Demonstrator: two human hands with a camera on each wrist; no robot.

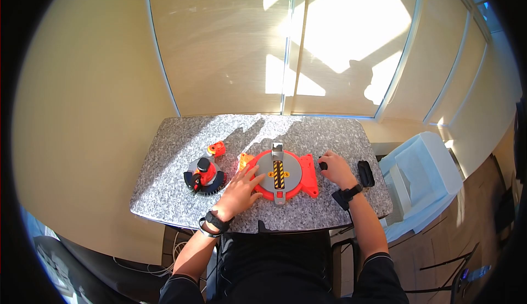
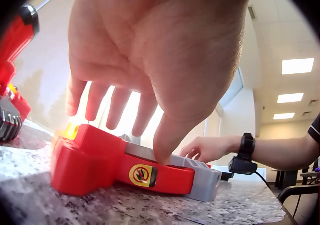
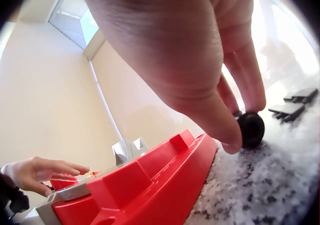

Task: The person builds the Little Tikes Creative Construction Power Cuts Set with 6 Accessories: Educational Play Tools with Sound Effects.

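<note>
A round toy base (image 1: 293,179) with a red rim, grey top and black-and-yellow striped strip lies flat on the table. My left hand (image 1: 240,191) rests at its left edge, fingers spread and fairly straight. In the left wrist view the thumb (image 2: 167,140) touches the rim near a yellow warning sticker (image 2: 142,175). Just beyond the base's red right wing (image 1: 310,176), my right hand (image 1: 338,172) pinches a small round black piece (image 3: 251,130) between thumb and fingers, low over the tabletop.
Left of the base stands a red, black and grey toy piece (image 1: 206,175), with a small orange-red part (image 1: 217,148) behind it. A black oblong part (image 1: 365,174) lies at the table's (image 1: 164,194) right. A covered chair (image 1: 422,177) stands beyond the right edge.
</note>
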